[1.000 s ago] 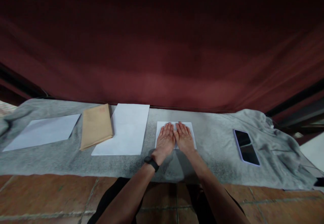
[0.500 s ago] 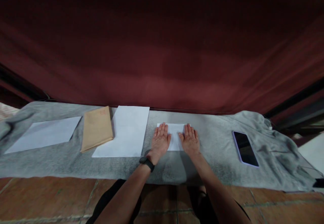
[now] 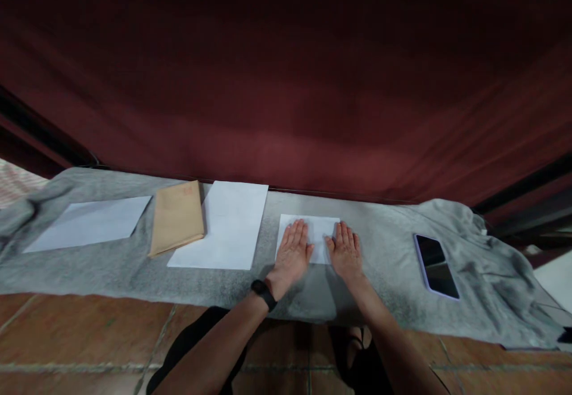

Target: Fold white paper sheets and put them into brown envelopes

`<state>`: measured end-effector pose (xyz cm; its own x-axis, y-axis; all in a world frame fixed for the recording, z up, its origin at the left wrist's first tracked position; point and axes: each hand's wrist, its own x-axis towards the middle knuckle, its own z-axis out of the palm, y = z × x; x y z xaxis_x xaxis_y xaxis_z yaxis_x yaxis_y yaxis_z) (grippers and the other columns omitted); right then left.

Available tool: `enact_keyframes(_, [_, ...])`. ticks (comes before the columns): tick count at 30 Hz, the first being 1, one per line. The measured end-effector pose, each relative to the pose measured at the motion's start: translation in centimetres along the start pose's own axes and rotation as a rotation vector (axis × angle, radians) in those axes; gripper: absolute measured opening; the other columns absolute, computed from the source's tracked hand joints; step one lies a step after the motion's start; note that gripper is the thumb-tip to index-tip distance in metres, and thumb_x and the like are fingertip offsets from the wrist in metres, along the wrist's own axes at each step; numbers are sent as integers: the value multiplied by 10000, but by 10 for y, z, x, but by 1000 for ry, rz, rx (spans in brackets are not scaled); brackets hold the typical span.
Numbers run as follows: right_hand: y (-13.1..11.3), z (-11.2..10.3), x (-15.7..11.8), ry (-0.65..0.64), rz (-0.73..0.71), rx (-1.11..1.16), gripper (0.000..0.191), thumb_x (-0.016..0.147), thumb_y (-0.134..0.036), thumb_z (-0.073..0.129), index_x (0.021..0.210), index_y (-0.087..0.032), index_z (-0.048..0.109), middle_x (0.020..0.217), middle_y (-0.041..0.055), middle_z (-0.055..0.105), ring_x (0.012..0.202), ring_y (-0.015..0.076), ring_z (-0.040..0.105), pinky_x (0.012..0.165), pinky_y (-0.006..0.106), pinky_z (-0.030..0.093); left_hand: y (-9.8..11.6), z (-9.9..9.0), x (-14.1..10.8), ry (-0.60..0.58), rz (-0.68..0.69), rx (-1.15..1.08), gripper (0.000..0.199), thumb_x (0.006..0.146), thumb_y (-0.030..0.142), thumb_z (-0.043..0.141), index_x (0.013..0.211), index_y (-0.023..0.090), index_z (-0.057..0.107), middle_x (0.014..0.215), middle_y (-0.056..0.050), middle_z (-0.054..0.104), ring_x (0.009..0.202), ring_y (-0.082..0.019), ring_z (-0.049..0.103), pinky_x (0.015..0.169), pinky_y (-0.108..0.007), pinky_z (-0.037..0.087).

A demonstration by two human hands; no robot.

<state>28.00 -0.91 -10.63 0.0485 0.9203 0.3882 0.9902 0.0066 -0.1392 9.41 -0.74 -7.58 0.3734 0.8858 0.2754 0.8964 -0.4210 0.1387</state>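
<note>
Right hand point(image 3: 346, 255): since the earlier frame it has shifted outward over the right edge of the small white paper point(image 3: 319, 239), leaving more white showing between the two hands
Left hand point(image 3: 292, 251): since then it has edged inward from the paper's left side, and a strip of white now shows on its outer side
Small white paper: flat, a little right of centre and below the middle of the frame, partly hidden by both hands
Left fingers: outstretched and close together, thumb angled out toward the gap, palm down on the paper, nothing gripped
Right fingers: outstretched and slightly spread at the tips, thumb on the paper, the others over or past its right edge, nothing gripped
Black wristband point(image 3: 264, 295): around the wrist of the left hand
Cloth-covered tabletop point(image 3: 386, 246): runs across the lower half of the frame, under the paper, its grey covering rumpled at the right end
Large white sheet point(image 3: 230, 234): flat, left of the small paper and apart from it
Brown packet point(image 3: 177, 217): left of centre, lying partly on the large sheet's left edge, a faint reddish mark near its top
Far white sheet point(image 3: 92, 222): left of the frame, beside the packet
Phone point(image 3: 437, 266): right of the frame, dark screen up, lilac rim
Dark red fabric point(image 3: 277, 115): fills the upper half of the frame
Tiled floor point(image 3: 98, 329): along the bottom of the frame
</note>
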Motion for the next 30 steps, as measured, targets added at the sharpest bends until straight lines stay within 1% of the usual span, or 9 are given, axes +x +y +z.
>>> enact_keyframes(2, [1, -2, 0, -4, -5, 19, 647, 1061, -433, 223, 1536, -25, 385, 1551, 242, 435, 1448, 348, 395, 1168, 548, 302, 9, 0, -8, -9, 118, -53, 600, 1046, 419, 336, 1547, 89, 342, 1626, -148, 356, 1537, -245, 258, 1266, -459, 221])
enact_keyframes(4, [-1, -6, 0, -25, -22, 54, 640, 1067, -424, 201, 1545, -33, 369, 1582, 225, 393, 1471, 337, 363, 1185, 548, 282, 15, 1, -14, -27, 169, -84, 614, 1039, 457, 359, 1538, 100, 356, 1623, -150, 363, 1532, -252, 274, 1262, -469, 227])
enact_keyframes(7, [-12, -10, -2, -101, -106, 167, 635, 1076, -429, 161, 1561, -64, 348, 1625, 174, 339, 1513, 283, 295, 1208, 496, 280, 18, 4, -17, -52, 173, -92, 612, 1035, 447, 361, 1533, 92, 356, 1618, -168, 365, 1524, -268, 292, 1259, -487, 220])
enact_keyframes(9, [-23, -11, -7, -170, -171, 250, 629, 1079, -419, 130, 1558, -81, 361, 1625, 153, 349, 1523, 241, 276, 1220, 460, 278, 19, 5, -16, -74, 181, -80, 601, 1028, 388, 370, 1536, 68, 341, 1621, -185, 350, 1526, -268, 286, 1265, -478, 200])
enact_keyframes(13, [-36, -12, -18, -234, -207, 289, 641, 1079, -449, 143, 1570, -83, 335, 1620, 148, 362, 1520, 222, 283, 1249, 460, 226, 21, 6, -15, -102, 183, -51, 595, 1011, 257, 363, 1557, 34, 285, 1638, -193, 307, 1543, -253, 234, 1278, -457, 157])
enact_keyframes(18, [-21, -14, -23, -194, -262, 173, 624, 1082, -423, 158, 1570, -76, 334, 1639, 161, 316, 1531, 254, 250, 1237, 475, 237, 18, -2, -17, -109, 194, -103, 608, 1027, 354, 363, 1552, 50, 316, 1639, -176, 315, 1543, -263, 234, 1278, -464, 145])
enact_keyframes(22, [-8, -17, -26, -158, -314, 62, 574, 1082, -372, 230, 1578, -99, 325, 1651, 162, 283, 1525, 280, 261, 1218, 501, 252, 14, -6, -19, -111, 204, -135, 591, 1025, 368, 372, 1549, 96, 337, 1644, -148, 316, 1544, -252, 237, 1277, -482, 135])
enact_keyframes(26, [1, -17, -28, -127, -303, 18, 587, 1075, -370, 289, 1595, -98, 275, 1644, 172, 295, 1506, 298, 299, 1204, 507, 268, 11, -8, -21, -122, 200, -134, 582, 1028, 386, 374, 1549, 128, 340, 1653, -132, 302, 1552, -243, 211, 1279, -492, 120])
enact_keyframes(30, [8, -17, -29, -116, -257, 28, 615, 1071, -408, 299, 1595, -87, 271, 1626, 172, 337, 1490, 301, 326, 1202, 500, 271, 5, -9, -24, -133, 174, -110, 595, 1035, 384, 356, 1564, 119, 299, 1659, -142, 279, 1559, -232, 180, 1280, -479, 126])
